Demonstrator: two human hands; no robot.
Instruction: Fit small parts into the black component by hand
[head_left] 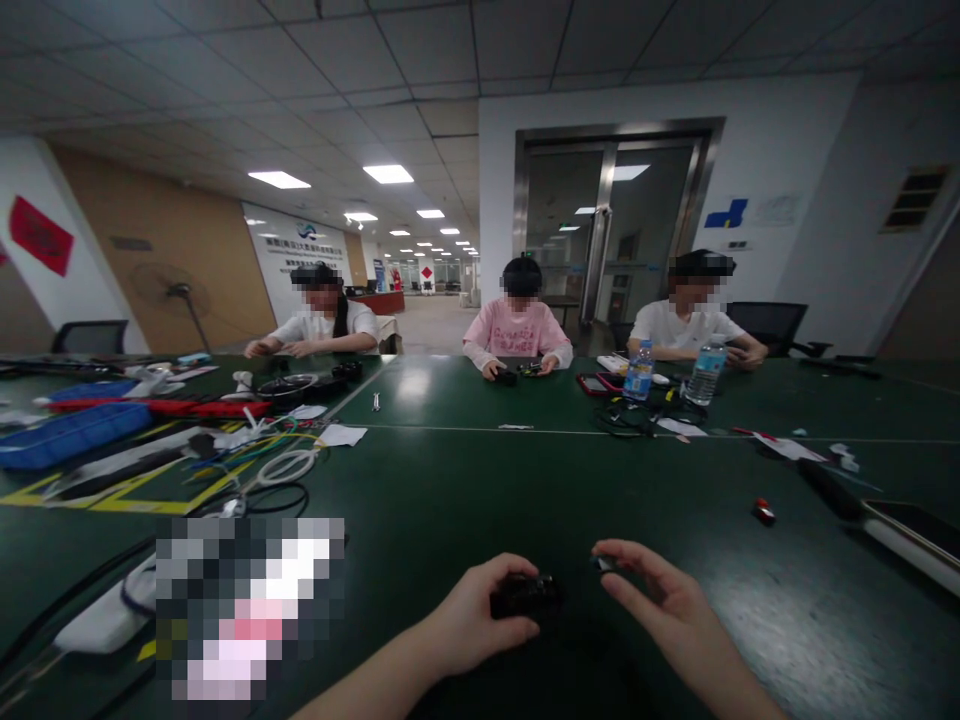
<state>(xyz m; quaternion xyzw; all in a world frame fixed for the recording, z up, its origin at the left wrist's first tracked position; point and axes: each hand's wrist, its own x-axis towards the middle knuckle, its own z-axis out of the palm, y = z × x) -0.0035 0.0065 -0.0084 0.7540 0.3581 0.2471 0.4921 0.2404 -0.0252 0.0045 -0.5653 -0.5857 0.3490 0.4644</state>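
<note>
Near the front of the green table, my left hand [484, 615] is closed around a small black object [529, 594], its thumb below and fingers above. The dark object's kind is hard to make out. To the right, apart from it, my right hand [660, 600] pinches a tiny dark piece with a light glint [601, 563] between thumb and fingertips. That piece is too small to name. A small red and black object [763, 512] lies on the table to the right of my right hand.
A white power strip [105, 615] and cables lie at the left, beside a blurred-out patch. Blue trays [75, 435] stand farther back. Two water bottles [705, 370] stand at the back right. Three people sit across the green table [420, 490]. A flat device [915, 545] lies far right.
</note>
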